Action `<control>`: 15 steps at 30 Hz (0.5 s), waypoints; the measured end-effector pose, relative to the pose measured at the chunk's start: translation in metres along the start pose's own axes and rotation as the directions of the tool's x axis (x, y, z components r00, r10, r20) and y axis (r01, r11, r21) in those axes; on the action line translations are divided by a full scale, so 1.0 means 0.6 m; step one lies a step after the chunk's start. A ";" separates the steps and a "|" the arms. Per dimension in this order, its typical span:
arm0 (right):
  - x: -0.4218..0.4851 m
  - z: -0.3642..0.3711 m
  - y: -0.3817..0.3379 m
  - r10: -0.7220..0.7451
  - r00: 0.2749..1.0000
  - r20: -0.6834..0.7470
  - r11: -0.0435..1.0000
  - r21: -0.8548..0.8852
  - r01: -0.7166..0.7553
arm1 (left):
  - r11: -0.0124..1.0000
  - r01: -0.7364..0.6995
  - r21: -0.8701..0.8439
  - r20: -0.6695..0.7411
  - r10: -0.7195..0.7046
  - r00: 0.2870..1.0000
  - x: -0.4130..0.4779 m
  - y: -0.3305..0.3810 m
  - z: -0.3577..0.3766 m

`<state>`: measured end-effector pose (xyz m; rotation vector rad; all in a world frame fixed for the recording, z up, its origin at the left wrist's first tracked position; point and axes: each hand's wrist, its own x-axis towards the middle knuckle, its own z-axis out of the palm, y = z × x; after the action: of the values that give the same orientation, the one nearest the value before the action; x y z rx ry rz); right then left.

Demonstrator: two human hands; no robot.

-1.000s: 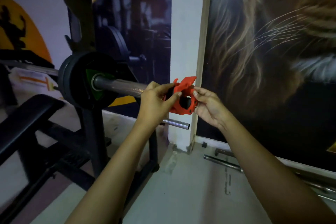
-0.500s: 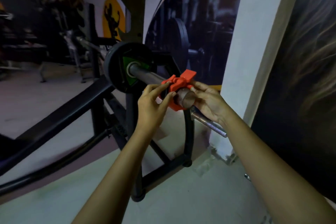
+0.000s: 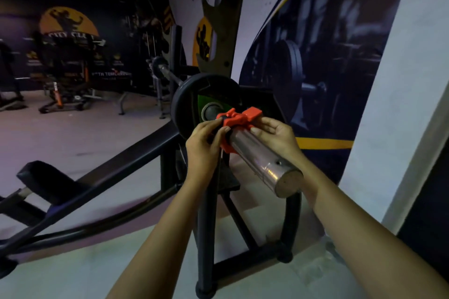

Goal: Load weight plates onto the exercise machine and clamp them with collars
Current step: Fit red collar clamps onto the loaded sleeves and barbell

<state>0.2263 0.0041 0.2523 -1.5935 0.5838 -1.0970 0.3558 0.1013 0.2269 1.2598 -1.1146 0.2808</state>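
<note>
1. Starting nearest: bare steel sleeve end (image 3: 289, 183) of the bar, polished and round. Judged slippery and rigid; poor place to brace against, good surface for a collar to slide along.
2. Moving up the sleeve: right hand (image 3: 275, 137) resting over the top of the steel, fingertips (image 3: 257, 130) pressed to the outer face of the red collar (image 3: 237, 120). Grip clenched lightly on the collar, pinching rather than wrapping.
3. Beside it: left hand (image 3: 202, 142) on the opposite side, thumb and fingers closed on the collar's body near the lower edge. Grip likewise clasped on the collar.
4. Sitting around the sleeve, partway along and short of the plate: collar itself, hard moulded plastic, judged light and stiff. Lever tab (image 3: 252, 112) raised, so apparently unlatched. Best held by the ring on both flanks for pushing, keeping the tab free for snapping down.
5. Farther in: black weight plate (image 3: 184, 107) with green hub insert, already on the bar against the rack upright (image 3: 222, 31). Judged heavy and unlikely to shift under a push.
6. Remaining, by judgement: sliding flush to the plate, then closing the lever.
</note>
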 end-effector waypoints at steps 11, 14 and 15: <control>0.156 0.077 0.053 -0.103 0.995 0.010 0.978 -0.181 0.103 | 0.994 0.061 0.089 -0.002 -0.061 0.998 0.113 -0.125 0.027; 0.176 0.078 0.068 -0.102 0.995 0.012 0.973 -0.205 0.102 | 0.996 0.050 0.068 -0.006 -0.050 0.999 0.114 -0.132 0.029; 0.177 0.077 0.069 -0.129 0.991 0.032 0.965 -0.228 0.132 | 0.997 0.046 0.066 -0.013 -0.045 0.999 0.113 -0.133 0.030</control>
<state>0.3223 -0.0732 0.2506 -1.8624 0.6198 -1.1445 0.4361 0.0317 0.2299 1.3390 -1.0729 0.2926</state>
